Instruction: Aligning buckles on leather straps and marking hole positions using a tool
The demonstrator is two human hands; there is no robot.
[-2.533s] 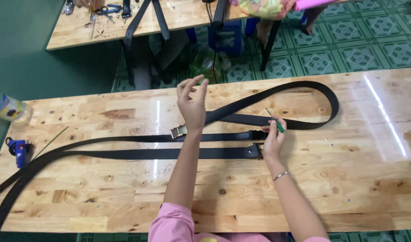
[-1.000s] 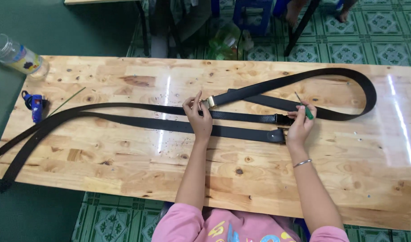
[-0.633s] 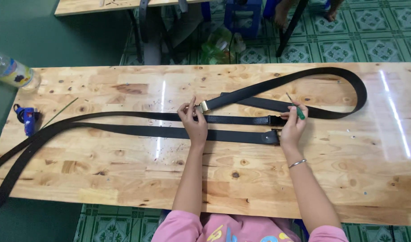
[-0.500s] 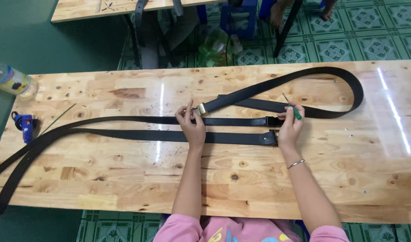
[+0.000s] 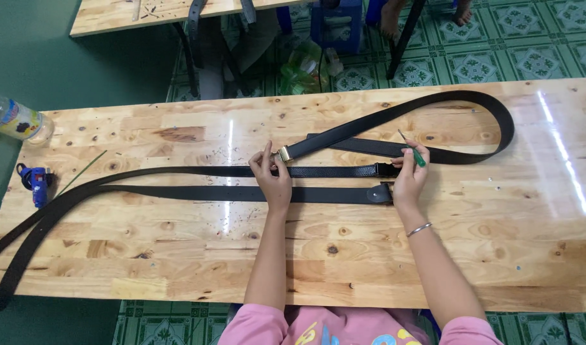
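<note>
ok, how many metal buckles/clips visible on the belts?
2. A gold clip at the left hand, on the looped belt. A dark buckle by the right hand. The lower strap end is folded; others may be hidden.

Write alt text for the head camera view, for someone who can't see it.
A person's left hand presses black belts flat on a wooden table beside a gold buckle, while the right hand holds a green-handled tool. A plastic bottle lies far left.
</note>
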